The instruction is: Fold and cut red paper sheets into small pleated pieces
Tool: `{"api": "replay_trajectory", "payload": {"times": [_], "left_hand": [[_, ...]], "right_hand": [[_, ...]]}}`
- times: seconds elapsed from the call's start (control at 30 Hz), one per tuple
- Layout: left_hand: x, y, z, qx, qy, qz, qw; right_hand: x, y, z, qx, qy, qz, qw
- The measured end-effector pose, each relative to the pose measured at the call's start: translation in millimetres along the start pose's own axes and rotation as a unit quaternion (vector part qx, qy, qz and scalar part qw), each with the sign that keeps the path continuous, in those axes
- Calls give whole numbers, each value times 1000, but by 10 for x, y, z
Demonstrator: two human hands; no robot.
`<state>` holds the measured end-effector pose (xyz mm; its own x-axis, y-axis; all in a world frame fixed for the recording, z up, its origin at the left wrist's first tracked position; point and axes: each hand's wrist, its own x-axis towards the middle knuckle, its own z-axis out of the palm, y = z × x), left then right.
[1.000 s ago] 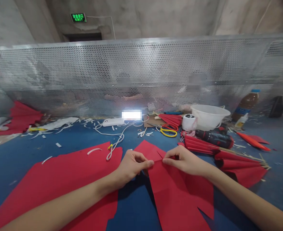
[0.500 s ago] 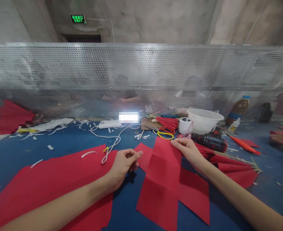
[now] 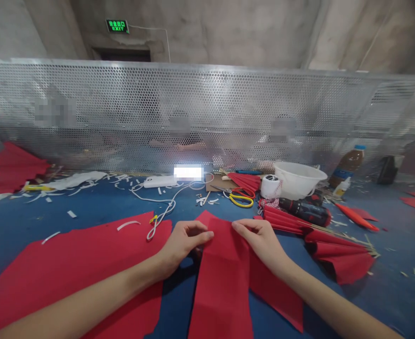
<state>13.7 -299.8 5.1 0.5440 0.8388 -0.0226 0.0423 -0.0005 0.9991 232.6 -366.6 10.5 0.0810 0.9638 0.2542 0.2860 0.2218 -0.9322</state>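
Touching the red paper, our left hand half-curled at its edge, our right hand loosely open, can't tell if we're pinching.

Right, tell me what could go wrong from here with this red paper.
The creased red paper between the left hand and right hand might slip and pick up a crease in the wrong place. The white cord lies against the larger red sheet, so a snag could drag that sheet out of position.
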Motion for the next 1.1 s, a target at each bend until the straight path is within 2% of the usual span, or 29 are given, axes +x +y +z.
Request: {"api": "replay_trajectory", "payload": {"times": [0.13,0.33,0.5,0.6,0.7,0.9,1.1], "left_hand": [[-29,17,15,-25,-46,12,999],[-130,219,23,-81,-127,-31,988],[-233,444,20,34,-254,-77,963],[-237,447,7,61,-309,-98,944],[-207,401,-3,68,-355,-121,925],[-171,349,13,82,-366,-142,916],[-175,213,48,105,-338,-110,929]], "right_hand": [[-24,-46,33,12,-42,-11,999],[-109,-95,75,183,-98,98,973],[-184,-175,100,179,-203,108,957],[-177,-216,98,143,-245,134,950],[-152,-206,64,104,-260,125,952],[-138,-114,12,63,-348,135,926],[-152,-166,-34,4,-381,113,918]]}}
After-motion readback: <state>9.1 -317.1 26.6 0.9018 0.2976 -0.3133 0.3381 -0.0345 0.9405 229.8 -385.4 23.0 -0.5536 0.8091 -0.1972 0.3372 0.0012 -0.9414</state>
